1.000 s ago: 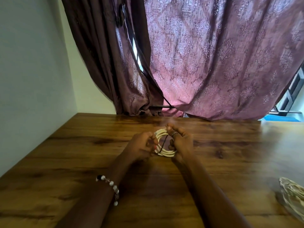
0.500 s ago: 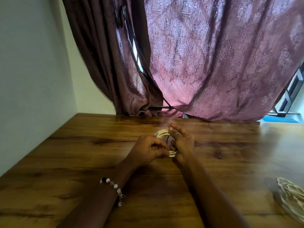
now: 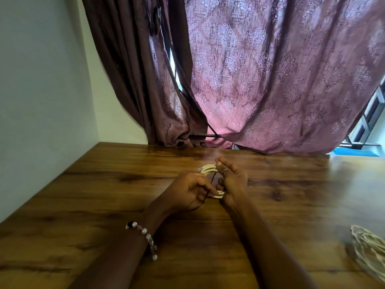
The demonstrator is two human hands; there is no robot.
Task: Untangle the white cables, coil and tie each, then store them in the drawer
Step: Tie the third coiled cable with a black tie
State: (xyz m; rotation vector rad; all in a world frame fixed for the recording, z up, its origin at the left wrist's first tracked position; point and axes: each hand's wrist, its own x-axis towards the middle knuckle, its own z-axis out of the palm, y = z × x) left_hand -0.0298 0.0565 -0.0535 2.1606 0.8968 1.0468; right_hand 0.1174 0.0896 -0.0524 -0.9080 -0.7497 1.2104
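A coil of white cable [image 3: 209, 171], several smooth round loops stacked together, is held just above the wooden table [image 3: 104, 184] near the middle, nearer its far edge. The left hand [image 3: 188, 192] has its fingers curled, pinching the coil's lower arc together with a thin dark tie [image 3: 212, 180] that crosses the ring's opening and trails down under the palm. The right hand [image 3: 233, 182] clamps the coil's right side with thumb and folded fingers, its forefinger stretched up along the upper loops; a ring [image 3: 225, 171] sits on 1 finger. A beaded bracelet [image 3: 145, 239] of pale round beads circles the left wrist. At the table's right edge lies a loose pale heap of cable [image 3: 367, 247], blurred. Patterned maroon curtains [image 3: 270, 69] hang behind the far edge.
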